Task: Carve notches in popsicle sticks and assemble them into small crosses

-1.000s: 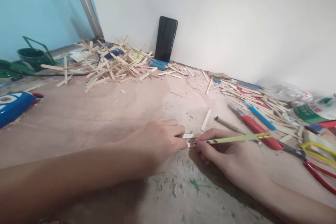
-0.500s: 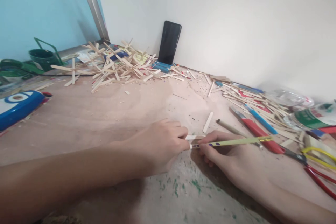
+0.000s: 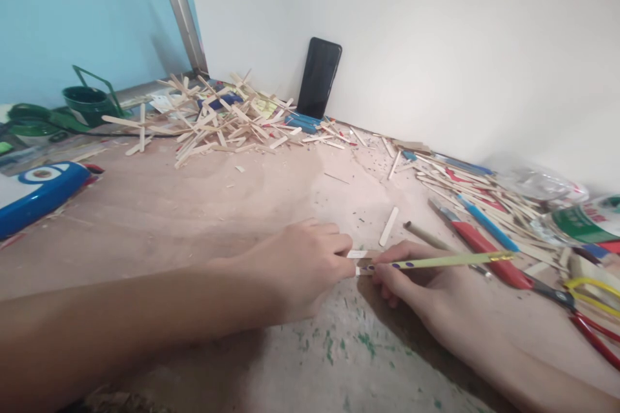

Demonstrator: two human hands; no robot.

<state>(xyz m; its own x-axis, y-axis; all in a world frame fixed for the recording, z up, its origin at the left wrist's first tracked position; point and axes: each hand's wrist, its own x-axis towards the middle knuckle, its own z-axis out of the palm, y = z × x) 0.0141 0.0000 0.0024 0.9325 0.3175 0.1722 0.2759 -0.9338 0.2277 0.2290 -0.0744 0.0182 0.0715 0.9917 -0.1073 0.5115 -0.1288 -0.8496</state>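
Note:
My left hand (image 3: 310,264) is curled low over the tabletop, thumb and fingers closed on the end of a pale wooden craft stick (image 3: 357,254). Most of that stick is hidden under my hands. Between the thumb and fingers of my right hand (image 3: 426,277) is a slim yellow-green pencil (image 3: 450,261) with purple dots and a gold band at its far right end. Its other end points left, close to my left fingertips. Another craft stick (image 3: 388,226) lies loose just beyond my hands.
Craft sticks (image 3: 223,119) heap up at the back left, with more (image 3: 475,190) at the right. A phone (image 3: 320,77) leans against the wall. On the right lie a red-handled cutter (image 3: 489,255), a blue pen (image 3: 489,222) and scissors (image 3: 562,298); a blue-and-white object (image 3: 43,190) sits left.
The view has shifted slightly, so the scene sits a little farther right. Both hands keep nearly the same pose and hold.

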